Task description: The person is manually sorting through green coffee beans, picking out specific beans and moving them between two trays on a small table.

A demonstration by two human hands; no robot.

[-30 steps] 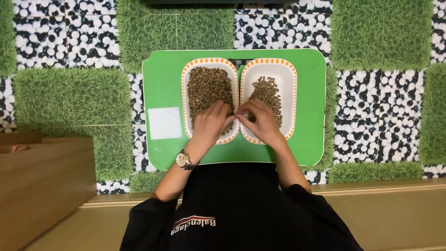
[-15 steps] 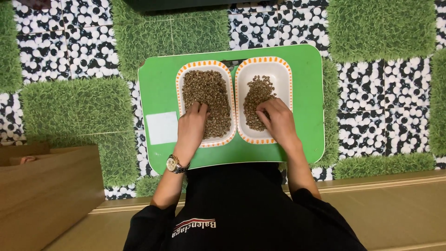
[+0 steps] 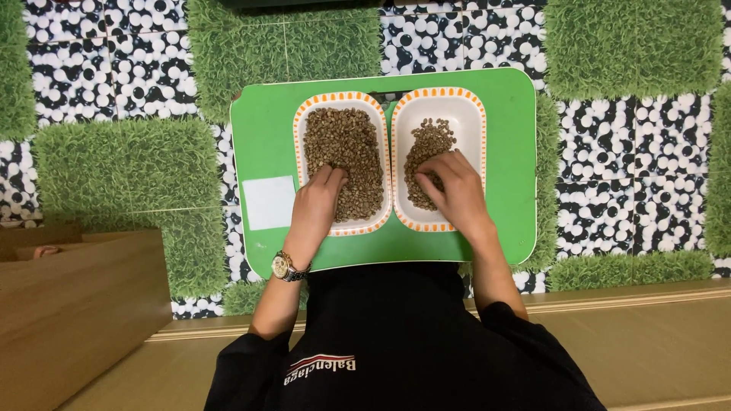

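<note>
Floor (image 3: 632,144): a patchwork of green artificial-grass squares and black-and-white pebble-pattern squares, covering the whole upper view.

Wooden box (image 3: 76,304): pale brown, at lower left, well apart from the work.

Green tabletop (image 3: 506,152): small, rectangular with rounded corners, standing on the floor directly ahead of the person.

White card (image 3: 268,202): blank square lying flat on the left part of the tabletop, just beside the left dish.

Left dish (image 3: 302,125): white, oblong, orange-dashed rim; filled nearly edge to edge with brown beans (image 3: 343,141).

Right dish (image 3: 470,122): same pattern, touching the left dish along its long side; holds a smaller heap of beans (image 3: 430,141) down its middle, white bottom bare on both sides.

Left hand (image 3: 316,205): palm down over the near end of the left dish, fingers (image 3: 335,176) slightly apart and resting on the beans; whether any bean is pinched cannot be told.

Right hand (image 3: 455,190): palm down over the near end of the right dish, fingers (image 3: 430,171) curled inward onto the heap, close together; what they hold, if anything, cannot be told.

Wristwatch (image 3: 283,267): gold-toned, on the left wrist.
</note>
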